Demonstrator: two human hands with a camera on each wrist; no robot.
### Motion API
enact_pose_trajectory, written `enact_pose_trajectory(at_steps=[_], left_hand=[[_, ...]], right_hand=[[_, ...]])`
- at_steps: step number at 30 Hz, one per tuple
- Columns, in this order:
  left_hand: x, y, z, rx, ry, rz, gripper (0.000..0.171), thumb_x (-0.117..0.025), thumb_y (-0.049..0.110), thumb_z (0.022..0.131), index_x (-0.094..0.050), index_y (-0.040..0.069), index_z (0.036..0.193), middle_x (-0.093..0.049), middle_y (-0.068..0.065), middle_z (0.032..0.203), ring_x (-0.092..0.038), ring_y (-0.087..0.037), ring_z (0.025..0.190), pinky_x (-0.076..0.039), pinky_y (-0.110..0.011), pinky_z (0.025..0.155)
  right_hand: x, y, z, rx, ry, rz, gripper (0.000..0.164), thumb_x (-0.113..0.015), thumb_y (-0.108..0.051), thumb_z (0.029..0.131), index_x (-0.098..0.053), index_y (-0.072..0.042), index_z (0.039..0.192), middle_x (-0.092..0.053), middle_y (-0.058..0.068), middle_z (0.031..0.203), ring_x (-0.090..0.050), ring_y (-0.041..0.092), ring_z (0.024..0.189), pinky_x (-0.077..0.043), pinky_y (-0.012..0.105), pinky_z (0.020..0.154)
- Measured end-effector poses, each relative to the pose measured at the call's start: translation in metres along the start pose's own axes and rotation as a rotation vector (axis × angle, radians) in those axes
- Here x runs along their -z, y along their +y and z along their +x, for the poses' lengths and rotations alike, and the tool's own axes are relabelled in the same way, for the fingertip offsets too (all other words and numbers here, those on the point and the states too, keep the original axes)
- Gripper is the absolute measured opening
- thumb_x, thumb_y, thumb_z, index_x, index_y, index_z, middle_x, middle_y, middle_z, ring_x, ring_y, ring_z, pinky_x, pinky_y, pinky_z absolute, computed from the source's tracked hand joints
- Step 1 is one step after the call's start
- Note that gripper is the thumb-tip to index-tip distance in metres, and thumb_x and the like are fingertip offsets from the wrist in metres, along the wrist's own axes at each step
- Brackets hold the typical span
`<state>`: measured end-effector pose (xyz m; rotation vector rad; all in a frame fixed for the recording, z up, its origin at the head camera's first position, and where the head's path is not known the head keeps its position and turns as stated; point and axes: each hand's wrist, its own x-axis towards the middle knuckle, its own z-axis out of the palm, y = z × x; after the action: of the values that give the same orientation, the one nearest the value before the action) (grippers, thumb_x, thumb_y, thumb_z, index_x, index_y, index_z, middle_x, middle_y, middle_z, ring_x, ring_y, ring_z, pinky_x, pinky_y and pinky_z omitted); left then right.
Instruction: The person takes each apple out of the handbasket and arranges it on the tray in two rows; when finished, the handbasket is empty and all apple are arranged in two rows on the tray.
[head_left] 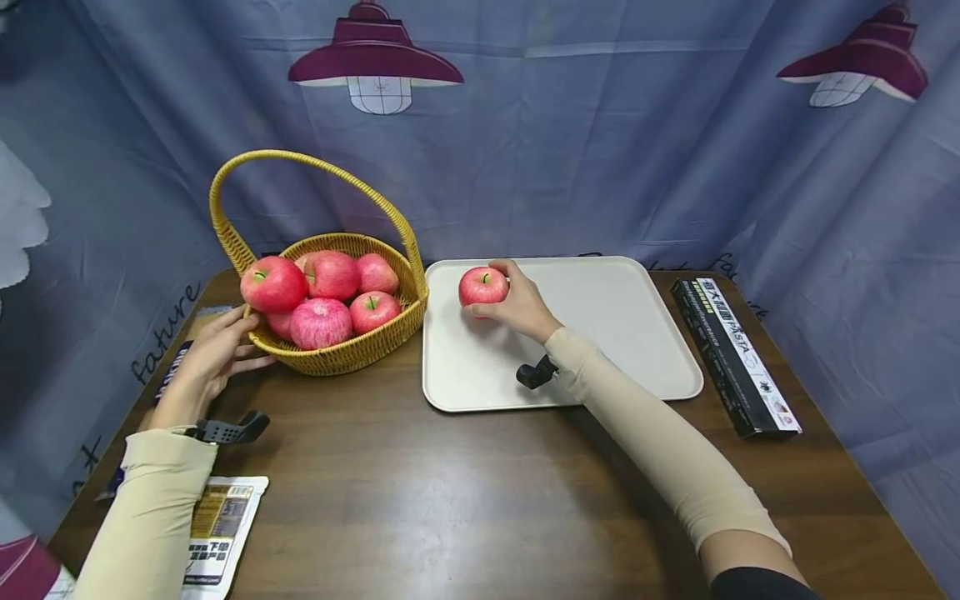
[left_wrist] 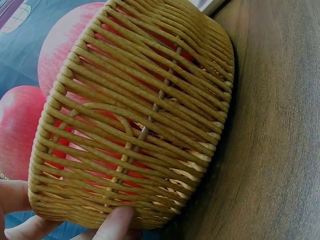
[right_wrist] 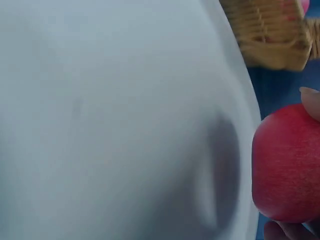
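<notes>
A red apple [head_left: 482, 286] is held in my right hand [head_left: 522, 310], thumb and fingers on opposite sides of it. It hovers over the left part of a white tray [head_left: 622, 333]; in the right wrist view the apple [right_wrist: 287, 165] casts a shadow on the tray [right_wrist: 115, 100]. My left hand [head_left: 217, 357] grips the left end of a yellow wicker basket [head_left: 352, 360]. In the left wrist view, fingertips [left_wrist: 117, 225] press the woven side [left_wrist: 135, 115] near its end. Several apples [head_left: 321, 323] fill the basket, one [head_left: 273, 284] perched high by the left hand.
The basket's tall handle [head_left: 315, 162] arches over the apples. A black pasta box [head_left: 738, 358] lies right of the tray. At the front left, a pouch [head_left: 225, 533] lies partly under the left sleeve. A blue curtain [head_left: 562, 150] hangs behind the brown table [head_left: 420, 500].
</notes>
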<state>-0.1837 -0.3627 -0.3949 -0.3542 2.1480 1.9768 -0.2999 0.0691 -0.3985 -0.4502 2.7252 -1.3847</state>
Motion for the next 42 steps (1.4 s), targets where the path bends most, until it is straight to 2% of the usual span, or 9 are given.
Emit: enact_pose_trajectory(at_steps=[7, 13, 19, 25, 28, 31, 35, 38, 42], left_hand=[[-0.001, 0.000, 0.000, 0.002, 0.014, 0.010, 0.066, -0.037, 0.027, 0.109, -0.002, 0.010, 0.162, -0.026, -0.026, 0.152, -0.068, 0.004, 0.084, -0.064, -0.025, 0.072], [-0.005, 0.000, -0.001, 0.011, 0.022, -0.007, 0.067, -0.038, 0.029, 0.108, -0.003, 0.012, 0.162, -0.024, -0.026, 0.154, -0.069, 0.004, 0.083, -0.064, -0.025, 0.071], [-0.006, 0.002, -0.001, 0.026, 0.034, 0.008, 0.065, -0.035, 0.030, 0.109, -0.002, 0.012, 0.162, -0.009, -0.029, 0.165, -0.067, 0.006, 0.082, -0.064, -0.023, 0.071], [-0.005, 0.002, -0.002, 0.026, 0.033, 0.015, 0.065, -0.034, 0.029, 0.109, 0.000, 0.012, 0.162, -0.006, -0.030, 0.165, -0.067, 0.007, 0.081, -0.064, -0.023, 0.071], [-0.005, 0.001, -0.002, 0.025, 0.029, 0.003, 0.065, -0.035, 0.030, 0.109, -0.001, 0.014, 0.162, -0.006, -0.030, 0.165, -0.067, 0.007, 0.082, -0.064, -0.023, 0.071], [-0.003, -0.001, -0.003, 0.031, 0.034, 0.003, 0.066, -0.035, 0.032, 0.109, 0.000, 0.015, 0.162, -0.006, -0.029, 0.165, -0.066, 0.007, 0.082, -0.064, -0.023, 0.071], [-0.003, -0.001, -0.003, 0.031, 0.037, 0.014, 0.066, -0.035, 0.032, 0.109, 0.000, 0.016, 0.163, -0.007, -0.030, 0.165, -0.066, 0.008, 0.082, -0.064, -0.024, 0.072], [-0.003, 0.000, -0.002, 0.027, 0.035, 0.012, 0.066, -0.035, 0.032, 0.109, -0.001, 0.016, 0.163, -0.006, -0.029, 0.165, -0.066, 0.007, 0.082, -0.064, -0.024, 0.072], [-0.005, 0.001, 0.000, 0.031, 0.028, 0.004, 0.065, -0.034, 0.031, 0.109, -0.001, 0.015, 0.163, -0.006, -0.028, 0.165, -0.067, 0.007, 0.082, -0.063, -0.023, 0.071]], right_hand=[[-0.014, 0.008, 0.030, -0.090, 0.042, -0.021, 0.088, -0.089, -0.033, 0.072, -0.046, -0.009, 0.144, -0.057, 0.012, 0.140, -0.057, 0.027, 0.127, -0.048, 0.041, 0.111], [-0.027, 0.005, 0.048, -0.093, 0.053, -0.038, 0.089, -0.089, -0.026, 0.073, -0.042, -0.006, 0.145, -0.053, 0.014, 0.142, -0.053, 0.030, 0.132, -0.044, 0.042, 0.116], [-0.034, -0.003, 0.054, -0.084, 0.038, -0.083, 0.088, -0.088, -0.026, 0.074, -0.042, -0.006, 0.147, -0.053, 0.015, 0.144, -0.051, 0.030, 0.135, -0.041, 0.041, 0.118], [-0.030, 0.001, 0.054, -0.077, -0.002, -0.109, 0.096, -0.084, -0.038, 0.079, -0.033, -0.008, 0.155, -0.043, 0.014, 0.155, -0.041, 0.031, 0.145, -0.035, 0.043, 0.123], [-0.021, -0.004, 0.050, -0.032, 0.019, -0.105, 0.094, -0.079, -0.045, 0.084, -0.031, -0.009, 0.157, -0.037, 0.013, 0.159, -0.036, 0.030, 0.149, -0.031, 0.044, 0.125], [-0.013, -0.020, 0.037, 0.063, 0.129, -0.070, 0.074, -0.072, -0.047, 0.090, -0.047, -0.009, 0.147, -0.048, 0.011, 0.151, -0.045, 0.028, 0.142, -0.038, 0.042, 0.120], [-0.015, -0.051, 0.008, 0.274, 0.249, 0.014, 0.037, -0.071, -0.038, 0.093, -0.072, -0.007, 0.113, -0.073, 0.009, 0.114, -0.069, 0.022, 0.107, -0.055, 0.037, 0.099], [-0.025, -0.071, -0.011, 0.392, 0.181, 0.027, 0.025, -0.075, -0.033, 0.091, -0.075, -0.009, 0.098, -0.076, 0.005, 0.095, -0.072, 0.017, 0.089, -0.059, 0.034, 0.087], [-0.044, -0.090, -0.026, 0.409, 0.013, -0.038, 0.032, -0.077, -0.037, 0.088, -0.074, -0.009, 0.105, -0.075, 0.004, 0.102, -0.070, 0.018, 0.098, -0.057, 0.033, 0.091]])
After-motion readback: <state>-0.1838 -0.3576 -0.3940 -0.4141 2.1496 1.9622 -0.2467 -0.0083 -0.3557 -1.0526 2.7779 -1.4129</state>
